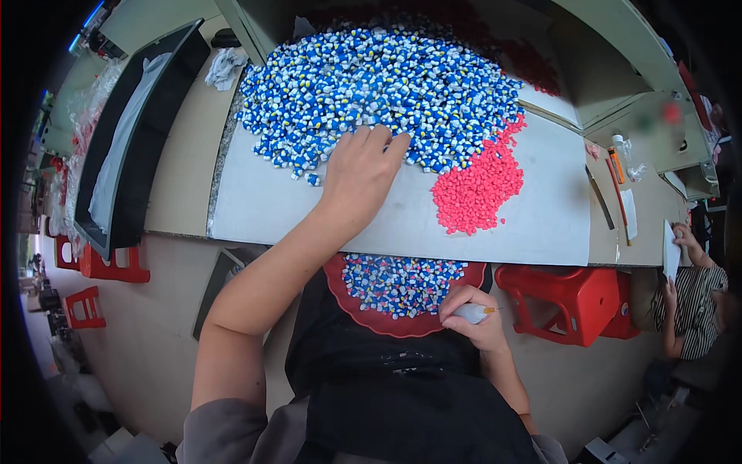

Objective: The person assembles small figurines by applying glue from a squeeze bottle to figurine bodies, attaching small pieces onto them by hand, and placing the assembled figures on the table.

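A big heap of blue-and-white caps (379,81) covers the far surface (402,224); my left hand (362,174) lies released at its near edge. My right hand (475,317) grips a small white tool (473,312), pointing right, over the red tray (402,321).

Single head-worn fisheye view, looking steeply down from above onto a grey work surface (402,224) and the wearer's lap. The forearms enter from the lower edge, and straight edges bow toward the dark rim. No second view is shown.
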